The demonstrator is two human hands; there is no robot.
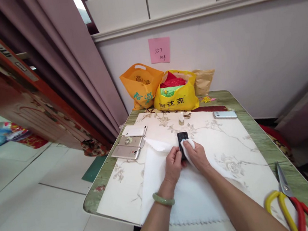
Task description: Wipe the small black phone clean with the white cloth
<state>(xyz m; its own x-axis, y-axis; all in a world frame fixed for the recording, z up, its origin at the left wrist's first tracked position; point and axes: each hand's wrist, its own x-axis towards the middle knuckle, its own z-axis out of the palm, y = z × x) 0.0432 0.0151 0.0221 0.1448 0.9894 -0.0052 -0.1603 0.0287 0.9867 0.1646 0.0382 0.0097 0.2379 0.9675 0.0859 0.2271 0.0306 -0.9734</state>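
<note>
A small black keypad phone is held upright over a white cloth spread on the table. My left hand grips the phone's lower left side between thumb and fingers, with a green bangle on the wrist. My right hand pinches a bunched white wad of cloth and presses it against the right side of the phone's keypad. The phone's lower end is partly hidden behind my hands. Just beyond the phone stands a small clear bottle.
Three phones lie at the left, and a silver phone at the back right. Scissors with yellow and red handles rest at the front right. Orange and yellow bags and a tan pouch line the table's back.
</note>
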